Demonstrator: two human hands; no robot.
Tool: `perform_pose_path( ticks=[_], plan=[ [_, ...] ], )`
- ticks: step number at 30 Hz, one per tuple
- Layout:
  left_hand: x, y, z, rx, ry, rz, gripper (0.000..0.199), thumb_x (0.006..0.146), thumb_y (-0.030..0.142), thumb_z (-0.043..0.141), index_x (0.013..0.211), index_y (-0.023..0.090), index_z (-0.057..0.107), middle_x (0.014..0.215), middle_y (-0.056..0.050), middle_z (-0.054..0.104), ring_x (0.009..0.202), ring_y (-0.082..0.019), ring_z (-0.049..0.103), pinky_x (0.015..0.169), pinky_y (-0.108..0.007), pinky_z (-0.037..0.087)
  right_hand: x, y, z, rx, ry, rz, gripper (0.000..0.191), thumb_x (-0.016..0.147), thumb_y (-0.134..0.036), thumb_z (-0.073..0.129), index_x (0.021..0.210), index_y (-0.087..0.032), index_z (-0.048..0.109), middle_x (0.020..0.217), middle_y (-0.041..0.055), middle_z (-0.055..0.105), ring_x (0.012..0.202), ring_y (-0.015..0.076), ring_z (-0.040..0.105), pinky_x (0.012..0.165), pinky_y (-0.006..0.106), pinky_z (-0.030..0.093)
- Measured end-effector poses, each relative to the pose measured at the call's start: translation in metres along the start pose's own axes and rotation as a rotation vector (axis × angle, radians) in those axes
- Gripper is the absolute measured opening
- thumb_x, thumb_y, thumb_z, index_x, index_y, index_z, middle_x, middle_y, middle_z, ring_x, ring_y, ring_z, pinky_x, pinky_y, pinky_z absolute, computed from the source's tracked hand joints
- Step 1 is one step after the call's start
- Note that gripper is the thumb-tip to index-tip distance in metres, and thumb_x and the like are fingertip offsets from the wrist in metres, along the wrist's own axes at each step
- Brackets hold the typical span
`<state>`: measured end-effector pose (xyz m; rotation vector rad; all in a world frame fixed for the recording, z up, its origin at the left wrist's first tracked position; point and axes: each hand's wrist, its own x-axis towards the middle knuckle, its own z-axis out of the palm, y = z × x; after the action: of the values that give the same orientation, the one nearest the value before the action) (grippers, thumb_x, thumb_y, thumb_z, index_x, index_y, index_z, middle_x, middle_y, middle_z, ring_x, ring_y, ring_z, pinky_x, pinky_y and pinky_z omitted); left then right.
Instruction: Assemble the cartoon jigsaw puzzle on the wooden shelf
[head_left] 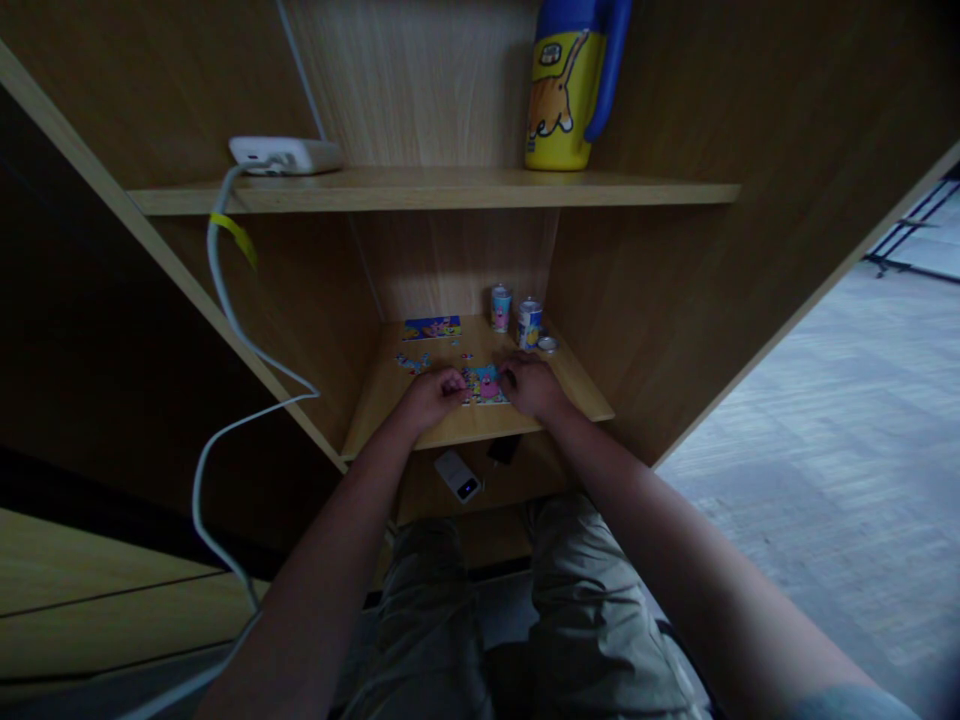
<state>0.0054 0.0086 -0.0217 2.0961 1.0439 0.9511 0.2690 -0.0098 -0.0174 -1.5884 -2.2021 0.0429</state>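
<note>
A small, brightly coloured jigsaw puzzle (484, 384) with a pink cartoon figure lies on the middle shelf board, between my two hands. My left hand (438, 392) is at its left edge, fingers curled together; anything pinched in them is too small to tell. At the opposite edge, my right hand (529, 384) bends its fingers over the puzzle's right side, and its fingertips are partly hidden. Loose jigsaw pieces (413, 363) lie scattered behind my left hand. Farther back is a blue printed picture card (433, 328).
Two small printed cans (500, 308) stand at the back right, with a round metal lid (547, 344) beside them. Above, the upper shelf (435, 192) holds a yellow-blue mug (559, 95) and a white device (285, 155); its cable hangs left. A power bank (457, 476) lies below.
</note>
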Motion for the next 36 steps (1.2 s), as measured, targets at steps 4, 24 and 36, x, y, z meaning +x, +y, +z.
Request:
perform_pose_path(
  ticks=[4,24,36],
  plan=[
    [0.0003,-0.0015,0.0009,-0.016,-0.001,0.003,0.02,0.087,0.04,0.079,0.085,0.022,0.071,0.075,0.001,0.068,0.07,-0.017,0.06,0.067,-0.029,0.046,0.0001,0.001,0.0016,-0.003,0.006,-0.005,0.03,0.108,-0.029,0.063,0.13,-0.019,0.08,0.134,0.0154,0.077,0.125,0.0311,0.067,0.114,0.04,0.046],
    [-0.0004,0.0001,-0.0002,0.011,0.003,0.008,0.023,0.088,0.045,0.079,0.086,0.023,0.072,0.078,-0.001,0.071,0.074,-0.019,0.062,0.07,-0.03,0.048,-0.0013,-0.0031,-0.0035,0.011,-0.005,0.009,0.031,0.108,-0.029,0.062,0.131,-0.018,0.079,0.133,0.0161,0.077,0.127,0.0312,0.066,0.115,0.041,0.047],
    [0.0004,0.0,0.001,-0.002,0.006,-0.011,0.021,0.087,0.041,0.079,0.084,0.022,0.071,0.076,0.001,0.069,0.071,-0.017,0.06,0.067,-0.029,0.045,-0.0018,-0.0033,-0.0037,0.023,0.001,0.014,0.03,0.108,-0.028,0.062,0.13,-0.018,0.08,0.134,0.0162,0.077,0.129,0.0315,0.066,0.116,0.041,0.046]
  ],
)
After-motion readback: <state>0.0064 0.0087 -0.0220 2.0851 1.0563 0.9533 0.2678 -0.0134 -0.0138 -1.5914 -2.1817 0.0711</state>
